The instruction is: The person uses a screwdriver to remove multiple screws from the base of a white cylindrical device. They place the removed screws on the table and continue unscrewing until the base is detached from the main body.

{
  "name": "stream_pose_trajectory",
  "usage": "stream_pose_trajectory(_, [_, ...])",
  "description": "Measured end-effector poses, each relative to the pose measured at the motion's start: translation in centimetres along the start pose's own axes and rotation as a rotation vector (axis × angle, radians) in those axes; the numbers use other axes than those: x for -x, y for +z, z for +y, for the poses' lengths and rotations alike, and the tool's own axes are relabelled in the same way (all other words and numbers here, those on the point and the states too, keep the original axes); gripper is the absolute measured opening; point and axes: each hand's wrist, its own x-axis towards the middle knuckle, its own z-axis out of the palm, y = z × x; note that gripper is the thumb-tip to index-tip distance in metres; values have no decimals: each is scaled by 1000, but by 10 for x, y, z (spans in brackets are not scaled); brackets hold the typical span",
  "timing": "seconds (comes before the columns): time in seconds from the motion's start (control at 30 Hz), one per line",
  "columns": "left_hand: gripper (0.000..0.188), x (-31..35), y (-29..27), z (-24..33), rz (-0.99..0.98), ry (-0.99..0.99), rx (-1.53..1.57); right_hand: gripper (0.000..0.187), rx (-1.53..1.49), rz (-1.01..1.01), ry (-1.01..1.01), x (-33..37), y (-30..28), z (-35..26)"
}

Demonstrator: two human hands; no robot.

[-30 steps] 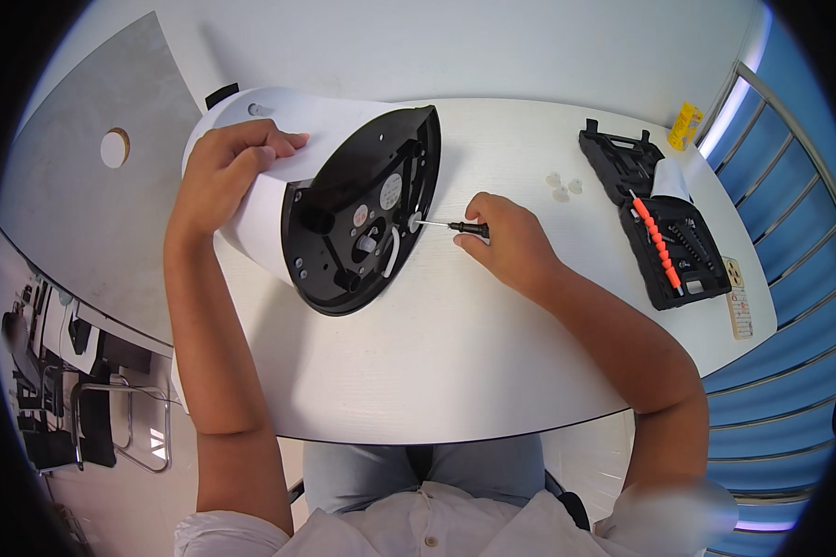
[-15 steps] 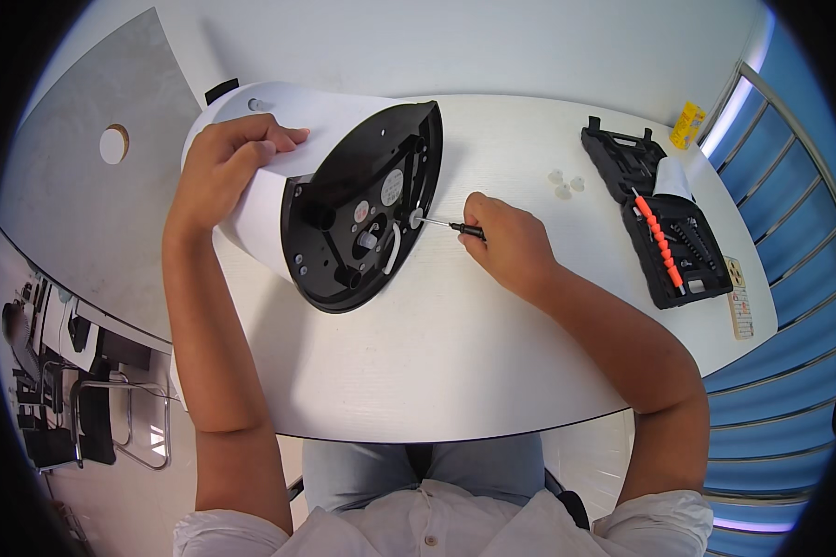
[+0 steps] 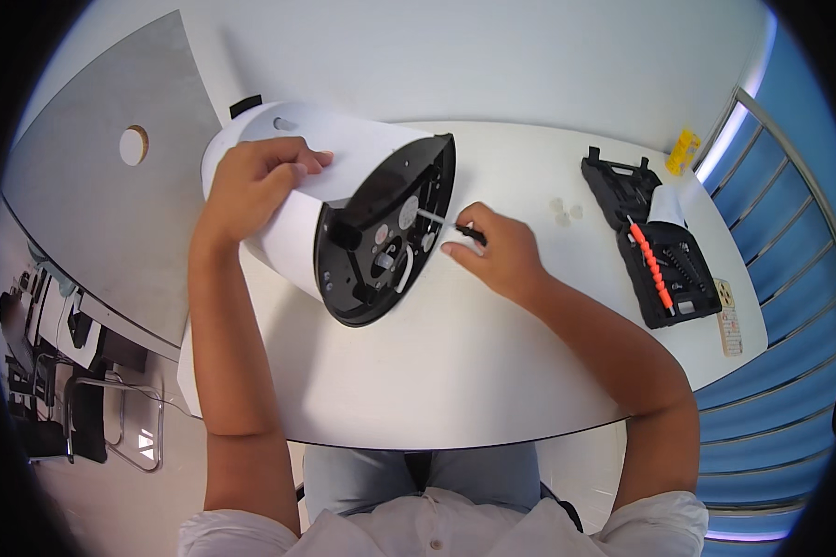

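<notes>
I've got a white table [image 3: 390, 390], blue wall [image 3: 794, 111] at right; left hand [image 3: 258, 190] half-curled on a white appliance [image 3: 372, 153], maybe gripping, can't tell; right hand [image 3: 463, 234] pinching a screwdriver [image 3: 474, 235].

The appliance [image 3: 367, 153] is cased in plain white, while its base [image 3: 358, 255] is finished in black, dotted with a silvery round label [image 3: 409, 215] and a smaller pale sticker [image 3: 381, 234] tinged with red. The screwdriver [image 3: 472, 234] is coloured black at the grip and silver along the shaft [image 3: 435, 218]. The black tool case [image 3: 636, 269] is crossed by a bright orange flexible rod [image 3: 651, 264]. Yellow is seen on the small box [image 3: 683, 152]; the strip-like panel [image 3: 730, 325] is coloured beige, patterned with red and dark marks. The desk [image 3: 418, 371] is surfaced in white and edged in dark.
</notes>
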Motion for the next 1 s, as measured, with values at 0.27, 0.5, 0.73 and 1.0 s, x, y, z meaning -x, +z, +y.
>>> stream_pose_trajectory(0.27, [20,3,-4,7,-3,-105,17,32,-108,-120,76,-14,34,-4])
stream_pose_trajectory(0.5, [22,4,-5,-8,51,-31,23,18,-270,-101,74,-12,31,10])
stream_pose_trajectory(0.73, [22,2,-2,-5,48,-59,29,19,-197,153,140,-33,-43,103])
stream_pose_trajectory(1.0, [21,2,-3,-10,24,-39,61,23,184,242,476,-22,-105,178])
